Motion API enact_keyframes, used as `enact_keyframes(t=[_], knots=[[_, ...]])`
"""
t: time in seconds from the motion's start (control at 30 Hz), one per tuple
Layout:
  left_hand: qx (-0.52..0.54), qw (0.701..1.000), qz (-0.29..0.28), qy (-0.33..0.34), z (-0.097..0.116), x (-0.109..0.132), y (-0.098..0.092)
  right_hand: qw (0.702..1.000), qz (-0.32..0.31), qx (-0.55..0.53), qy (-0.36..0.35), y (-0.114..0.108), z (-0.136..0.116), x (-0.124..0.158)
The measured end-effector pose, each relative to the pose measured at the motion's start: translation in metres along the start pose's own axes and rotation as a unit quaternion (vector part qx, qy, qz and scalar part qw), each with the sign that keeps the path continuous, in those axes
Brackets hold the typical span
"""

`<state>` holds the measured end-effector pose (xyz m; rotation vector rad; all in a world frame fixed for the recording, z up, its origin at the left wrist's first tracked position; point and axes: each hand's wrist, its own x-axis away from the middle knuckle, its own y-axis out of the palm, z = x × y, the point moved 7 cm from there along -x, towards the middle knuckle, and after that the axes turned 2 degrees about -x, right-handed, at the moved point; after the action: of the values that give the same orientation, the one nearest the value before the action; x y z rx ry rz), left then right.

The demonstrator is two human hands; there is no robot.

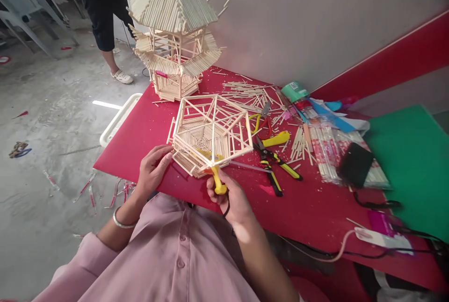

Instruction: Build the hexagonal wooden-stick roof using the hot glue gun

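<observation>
The right hand (231,195) is gripping a yellow hot-glue gun (220,185) at the near edge of a hexagonal stick frame (213,122). The left hand's fingers are touching the frame's left side; whether they are pinching it, I cannot tell. The frame is sitting on a red table (129,147), before a stick pagoda (173,12).

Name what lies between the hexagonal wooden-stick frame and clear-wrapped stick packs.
Between the frame and packs, the head view shows yellow-and-black pliers, other hand tools and loose wooden sticks.
</observation>
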<state>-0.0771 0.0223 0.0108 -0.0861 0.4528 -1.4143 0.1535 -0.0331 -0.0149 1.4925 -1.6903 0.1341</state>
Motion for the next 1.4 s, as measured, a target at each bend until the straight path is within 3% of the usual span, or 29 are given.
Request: enact_keyframes(t=[0.1,0.4,0.8,1.4], knots=[[0.002,1.0,-0.002,-0.003,-0.001,0.0,0.0,0.997,-0.024,-0.018,0.077,-0.001,-0.004,-0.002],[-0.012,1.0,0.011,-0.019,-0.006,-0.001,-0.001,0.969,-0.111,-0.046,0.216,0.016,-0.025,-0.015],[-0.01,1.0,0.011,-0.025,-0.002,-0.002,0.0,0.961,-0.177,0.0,0.214,0.031,-0.032,-0.026],[-0.009,1.0,0.007,-0.027,-0.007,0.001,-0.001,0.955,-0.218,-0.024,0.201,0.036,-0.032,-0.022]])
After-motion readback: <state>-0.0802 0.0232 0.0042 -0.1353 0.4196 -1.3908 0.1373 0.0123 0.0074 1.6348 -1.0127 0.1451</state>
